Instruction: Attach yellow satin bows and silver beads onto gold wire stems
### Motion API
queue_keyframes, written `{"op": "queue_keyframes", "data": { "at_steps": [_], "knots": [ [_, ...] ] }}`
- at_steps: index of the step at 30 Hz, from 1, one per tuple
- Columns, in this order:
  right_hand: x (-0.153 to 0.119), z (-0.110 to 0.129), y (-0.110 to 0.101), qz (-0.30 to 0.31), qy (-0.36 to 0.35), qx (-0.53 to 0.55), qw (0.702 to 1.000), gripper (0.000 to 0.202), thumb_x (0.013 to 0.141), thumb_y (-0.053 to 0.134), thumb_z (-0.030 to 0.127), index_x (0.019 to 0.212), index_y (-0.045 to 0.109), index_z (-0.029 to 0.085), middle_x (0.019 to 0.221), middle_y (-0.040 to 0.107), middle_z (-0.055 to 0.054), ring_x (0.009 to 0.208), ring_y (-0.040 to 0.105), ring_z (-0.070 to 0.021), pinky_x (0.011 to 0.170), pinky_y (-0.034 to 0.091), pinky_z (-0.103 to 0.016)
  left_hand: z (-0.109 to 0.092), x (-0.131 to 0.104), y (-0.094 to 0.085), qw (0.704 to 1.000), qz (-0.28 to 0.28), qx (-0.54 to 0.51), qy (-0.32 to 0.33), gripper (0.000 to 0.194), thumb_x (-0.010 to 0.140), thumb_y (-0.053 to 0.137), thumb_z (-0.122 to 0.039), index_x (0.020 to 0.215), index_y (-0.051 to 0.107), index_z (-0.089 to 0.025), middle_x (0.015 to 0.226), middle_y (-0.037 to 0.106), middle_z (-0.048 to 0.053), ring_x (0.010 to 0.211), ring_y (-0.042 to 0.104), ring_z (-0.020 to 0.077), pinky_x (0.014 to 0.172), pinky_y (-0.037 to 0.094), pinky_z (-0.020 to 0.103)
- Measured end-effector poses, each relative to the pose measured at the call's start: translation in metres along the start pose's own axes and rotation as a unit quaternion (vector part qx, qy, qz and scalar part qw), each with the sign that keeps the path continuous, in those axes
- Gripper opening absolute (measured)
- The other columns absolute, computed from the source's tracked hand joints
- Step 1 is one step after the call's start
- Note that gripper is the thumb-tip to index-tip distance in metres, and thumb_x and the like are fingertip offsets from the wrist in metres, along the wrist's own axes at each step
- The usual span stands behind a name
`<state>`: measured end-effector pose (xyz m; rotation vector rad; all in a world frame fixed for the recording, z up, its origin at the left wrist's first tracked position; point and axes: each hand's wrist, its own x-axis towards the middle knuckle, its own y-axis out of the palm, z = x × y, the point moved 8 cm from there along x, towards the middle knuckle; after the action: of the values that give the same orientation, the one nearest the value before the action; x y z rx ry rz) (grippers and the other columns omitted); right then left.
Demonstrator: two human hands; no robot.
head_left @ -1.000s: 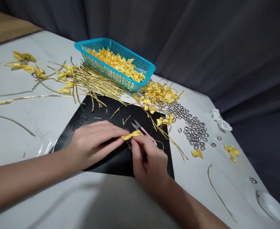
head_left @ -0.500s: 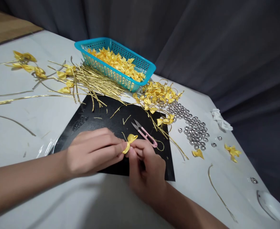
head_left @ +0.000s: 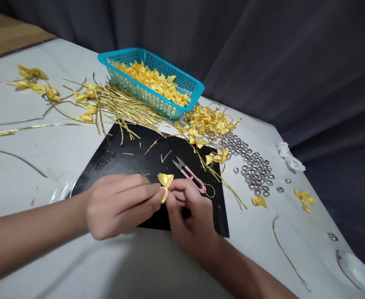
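Observation:
A small yellow ribbon bow [head_left: 165,181] is pinched between my two hands above a black mat [head_left: 129,160]. My left hand [head_left: 123,203] is closed, its thumb and fingertips at the bow's left side. On the other side my right hand [head_left: 193,211] grips the bow with thumb and forefinger, the other fingers curled. Just beyond the right hand, pink-handled thread snips [head_left: 190,174] lie on the mat with their blades apart. Bits of cut gold cord are scattered around them. The back of the bow is hidden by my fingers.
A teal basket [head_left: 198,93] full of yellow bows stands at the back. Gold cords [head_left: 129,108] lie before it. Right of these are a heap of corded bows [head_left: 210,124] and silver heart-shaped pieces [head_left: 257,174]. A white object [head_left: 355,270] sits near the right edge.
The bow has turned between my fingers and now stands more upright, its upper loop facing me. My left hand has shifted slightly. The things on the table are unmoved.

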<state>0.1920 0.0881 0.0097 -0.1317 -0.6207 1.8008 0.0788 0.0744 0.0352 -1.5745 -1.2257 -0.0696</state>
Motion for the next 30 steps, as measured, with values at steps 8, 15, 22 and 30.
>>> {"op": "queue_keyframes", "data": {
  "at_steps": [8, 15, 22, 30],
  "knots": [
    [0.005, 0.012, -0.005, -0.016, -0.057, -0.068, 0.996, 0.01, 0.085, 0.044, 0.013, 0.083, 0.053, 0.018, 0.059, 0.054, 0.004, 0.046, 0.046, -0.0052, 0.045, 0.037, -0.016, 0.003, -0.005, -0.001, 1.0, -0.002, 0.003, 0.008, 0.032, 0.096, 0.03, -0.025, 0.104, 0.061, -0.025, 0.081, 0.073, 0.002, 0.079, 0.066, 0.0173, 0.069, 0.053, 0.027],
    [0.005, 0.01, -0.011, -0.051, -0.051, -0.044, 0.996, 0.01, 0.084, 0.048, 0.013, 0.09, 0.053, 0.019, 0.064, 0.054, 0.004, 0.044, 0.042, -0.0043, 0.044, 0.036, -0.017, 0.003, -0.004, 0.0, 1.0, 0.005, -0.009, 0.011, 0.028, 0.095, 0.035, -0.024, 0.106, 0.061, -0.025, 0.086, 0.073, 0.002, 0.074, 0.065, 0.0163, 0.064, 0.05, 0.026],
    [0.005, 0.02, -0.021, -0.082, -0.103, -0.092, 0.987, 0.015, 0.08, 0.055, 0.017, 0.094, 0.057, 0.02, 0.095, 0.054, -0.005, 0.057, 0.046, -0.0075, 0.061, 0.045, -0.029, -0.004, -0.002, 0.003, 0.996, 0.021, 0.054, 0.063, 0.027, 0.097, 0.032, -0.019, 0.107, 0.057, -0.021, 0.09, 0.073, 0.004, 0.077, 0.064, 0.015, 0.066, 0.049, 0.026],
    [0.012, 0.018, -0.016, -0.038, -0.112, -0.077, 0.99, 0.011, 0.086, 0.046, 0.01, 0.083, 0.052, 0.018, 0.084, 0.051, -0.002, 0.075, 0.053, -0.0115, 0.062, 0.044, -0.024, -0.01, 0.002, 0.008, 0.991, 0.017, 0.049, 0.122, 0.026, 0.094, 0.033, -0.013, 0.098, 0.058, -0.015, 0.077, 0.069, 0.006, 0.071, 0.062, 0.0146, 0.06, 0.047, 0.024]
  ]
}}
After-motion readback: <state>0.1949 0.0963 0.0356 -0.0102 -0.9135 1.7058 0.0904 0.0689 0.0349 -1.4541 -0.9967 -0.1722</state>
